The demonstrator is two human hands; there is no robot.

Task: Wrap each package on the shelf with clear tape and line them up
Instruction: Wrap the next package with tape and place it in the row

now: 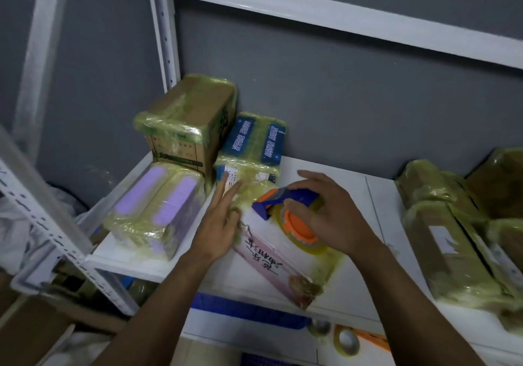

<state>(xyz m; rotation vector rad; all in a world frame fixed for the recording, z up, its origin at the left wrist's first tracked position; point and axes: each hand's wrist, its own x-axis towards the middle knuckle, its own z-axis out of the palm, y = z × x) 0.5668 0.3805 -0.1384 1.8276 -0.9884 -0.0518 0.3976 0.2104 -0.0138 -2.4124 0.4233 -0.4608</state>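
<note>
On the shelf the white package lies mid-wrap: left hand presses it with straight fingers, right hand grips the tape dispenser on top; next, probably, pull tape round

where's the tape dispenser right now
Head view, centre: the tape dispenser is on top of the white box, gripped by the right hand, in front of the blue package.

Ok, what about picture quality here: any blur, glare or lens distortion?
Head view: the wide-angle lens bows the white metal shelf upright; light is soft and even, without hard shadows; small glints sit on the tape-wrapped purple package; the tape-wrapped brown packages at the right edge look smeared.
</note>
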